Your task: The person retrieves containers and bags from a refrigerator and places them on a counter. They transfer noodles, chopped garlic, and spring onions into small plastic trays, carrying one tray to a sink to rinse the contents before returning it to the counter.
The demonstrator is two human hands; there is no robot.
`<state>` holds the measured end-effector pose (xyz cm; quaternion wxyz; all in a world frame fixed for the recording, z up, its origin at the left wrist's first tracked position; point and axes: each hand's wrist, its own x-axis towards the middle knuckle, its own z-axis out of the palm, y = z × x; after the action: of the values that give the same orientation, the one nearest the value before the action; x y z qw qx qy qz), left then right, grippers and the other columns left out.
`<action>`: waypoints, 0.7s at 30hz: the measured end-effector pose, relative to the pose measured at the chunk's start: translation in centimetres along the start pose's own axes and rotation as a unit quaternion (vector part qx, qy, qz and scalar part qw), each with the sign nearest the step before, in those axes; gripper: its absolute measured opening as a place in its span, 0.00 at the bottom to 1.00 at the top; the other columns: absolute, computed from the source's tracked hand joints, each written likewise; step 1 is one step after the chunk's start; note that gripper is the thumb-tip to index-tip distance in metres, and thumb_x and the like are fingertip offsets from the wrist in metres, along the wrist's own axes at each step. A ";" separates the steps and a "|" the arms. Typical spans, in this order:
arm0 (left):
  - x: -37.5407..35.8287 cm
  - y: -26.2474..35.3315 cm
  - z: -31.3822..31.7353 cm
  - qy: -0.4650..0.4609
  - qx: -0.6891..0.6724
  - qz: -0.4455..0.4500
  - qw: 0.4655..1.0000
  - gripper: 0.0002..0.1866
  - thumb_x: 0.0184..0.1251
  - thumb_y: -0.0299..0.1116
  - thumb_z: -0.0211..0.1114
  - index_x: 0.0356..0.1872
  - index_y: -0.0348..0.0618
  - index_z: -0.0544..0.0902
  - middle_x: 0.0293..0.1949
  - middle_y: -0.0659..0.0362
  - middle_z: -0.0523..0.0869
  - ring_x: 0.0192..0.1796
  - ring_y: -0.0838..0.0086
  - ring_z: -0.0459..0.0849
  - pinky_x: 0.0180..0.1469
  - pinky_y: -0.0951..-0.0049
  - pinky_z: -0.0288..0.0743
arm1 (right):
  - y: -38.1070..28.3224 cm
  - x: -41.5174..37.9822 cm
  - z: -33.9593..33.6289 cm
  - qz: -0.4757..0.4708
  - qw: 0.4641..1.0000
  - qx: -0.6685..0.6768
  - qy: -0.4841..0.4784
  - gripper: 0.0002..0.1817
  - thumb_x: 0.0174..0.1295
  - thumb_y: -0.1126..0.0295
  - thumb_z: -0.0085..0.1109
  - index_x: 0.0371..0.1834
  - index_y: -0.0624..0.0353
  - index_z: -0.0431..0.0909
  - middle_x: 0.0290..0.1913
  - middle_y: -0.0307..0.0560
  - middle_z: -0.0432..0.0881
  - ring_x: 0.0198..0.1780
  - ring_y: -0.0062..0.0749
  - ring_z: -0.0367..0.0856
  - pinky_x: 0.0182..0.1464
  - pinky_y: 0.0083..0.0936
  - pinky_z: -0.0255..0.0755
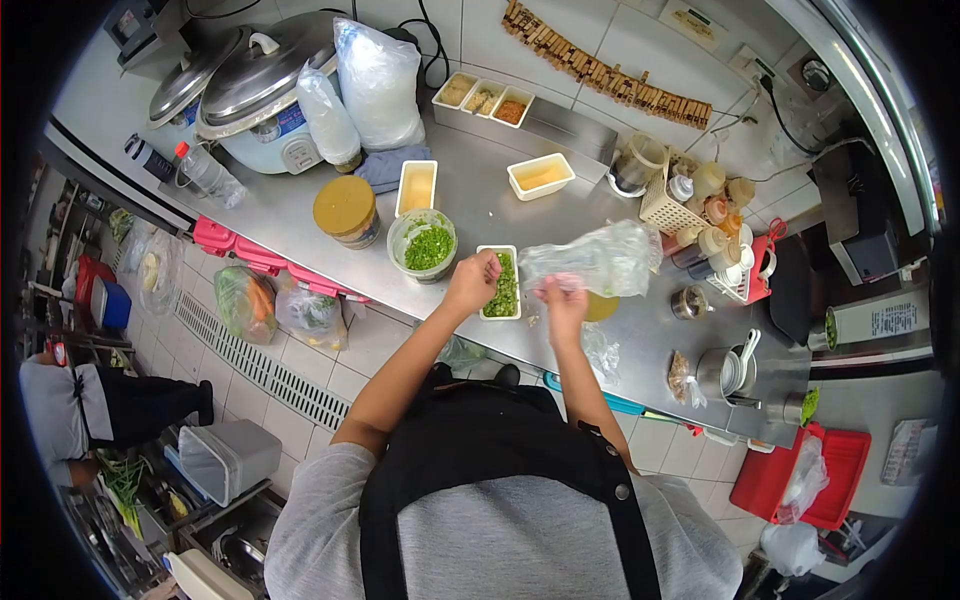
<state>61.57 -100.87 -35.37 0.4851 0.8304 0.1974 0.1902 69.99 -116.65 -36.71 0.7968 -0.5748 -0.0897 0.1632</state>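
Observation:
My left hand [474,284] is closed, fingers curled together, over the left rim of a white rectangular container [498,312] of chopped green onions [506,288]. Whatever it may hold is hidden. To the right, my right hand [564,302] grips the near left edge of a clear plastic bag [595,262]. That bag stretches rightward above the counter, partly covering a yellowish round lid [600,306]. Left of my left hand stands a round clear tub [398,252] with more chopped green onions [429,248] inside.
Behind are two white containers [403,206] [566,164] with yellow contents and a yellow-lidded jar [345,205]. Sauce bottles in a basket [666,210], a small metal cup [689,302] and a pot [712,375] stand right. Rice cookers [270,90] stand back left. Another person [110,410] is at far left.

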 end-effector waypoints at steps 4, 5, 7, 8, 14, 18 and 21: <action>-0.1 0.8 -0.8 -0.012 -0.018 0.001 1.000 0.08 0.46 0.15 0.61 0.28 0.37 0.77 0.24 0.57 0.82 0.27 0.75 0.82 0.32 0.77 0.77 | -4.1 0.6 -7.1 0.005 0.994 0.064 0.089 0.11 0.60 0.73 0.59 0.44 0.58 0.70 0.36 0.41 0.77 0.35 0.25 0.79 0.35 0.27 0.80; -0.1 0.1 -0.6 -0.015 -0.017 0.002 1.000 0.08 0.46 0.15 0.61 0.28 0.37 0.77 0.24 0.57 0.82 0.27 0.75 0.82 0.32 0.77 0.77 | -4.7 0.7 -9.8 0.012 0.993 0.071 0.094 0.12 0.61 0.70 0.58 0.46 0.58 0.70 0.36 0.42 0.77 0.35 0.27 0.79 0.35 0.27 0.80; -0.1 -1.6 0.3 0.002 -0.021 0.065 0.998 0.08 0.46 0.17 0.64 0.29 0.36 0.77 0.25 0.57 0.82 0.27 0.75 0.81 0.32 0.78 0.76 | -4.6 1.0 -15.4 0.111 0.978 0.089 0.155 0.20 0.63 0.59 0.56 0.49 0.62 0.68 0.37 0.47 0.78 0.35 0.33 0.80 0.34 0.29 0.79; -0.3 -1.2 0.4 0.000 -0.021 0.064 0.998 0.08 0.46 0.17 0.64 0.29 0.36 0.77 0.25 0.57 0.82 0.27 0.75 0.81 0.32 0.78 0.76 | -5.3 0.4 -16.5 0.112 0.977 0.088 0.157 0.20 0.63 0.59 0.56 0.49 0.62 0.68 0.37 0.47 0.78 0.35 0.33 0.80 0.34 0.29 0.79; -0.2 1.6 1.7 0.054 0.051 0.090 0.993 0.07 0.42 0.29 0.71 0.25 0.42 0.84 0.31 0.54 0.80 0.37 0.60 0.78 0.41 0.65 0.74 | -4.3 -2.1 -11.9 0.305 0.910 -0.281 -0.024 0.22 0.62 0.52 0.55 0.35 0.65 0.77 0.23 0.45 0.79 0.21 0.26 0.79 0.21 0.21 0.75; 0.4 1.4 1.8 0.021 0.193 0.079 0.978 0.06 0.40 0.29 0.73 0.22 0.46 0.85 0.34 0.54 0.79 0.42 0.59 0.76 0.45 0.65 0.72 | 0.0 -1.2 -3.6 0.188 0.900 -0.363 -0.151 0.19 0.59 0.55 0.59 0.35 0.64 0.78 0.27 0.49 0.82 0.23 0.31 0.81 0.23 0.25 0.74; 0.2 1.4 0.4 0.023 0.161 0.044 0.986 0.06 0.40 0.28 0.72 0.23 0.46 0.85 0.34 0.54 0.79 0.41 0.59 0.76 0.45 0.64 0.72 | 0.5 -0.5 -0.1 0.022 0.839 -0.503 -0.209 0.15 0.56 0.61 0.59 0.29 0.66 0.78 0.26 0.58 0.81 0.26 0.48 0.82 0.30 0.36 0.75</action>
<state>62.15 -101.69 -34.25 0.3316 0.9010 0.1999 0.1958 69.45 -116.79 -37.15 0.3569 -0.8506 -0.3109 0.2291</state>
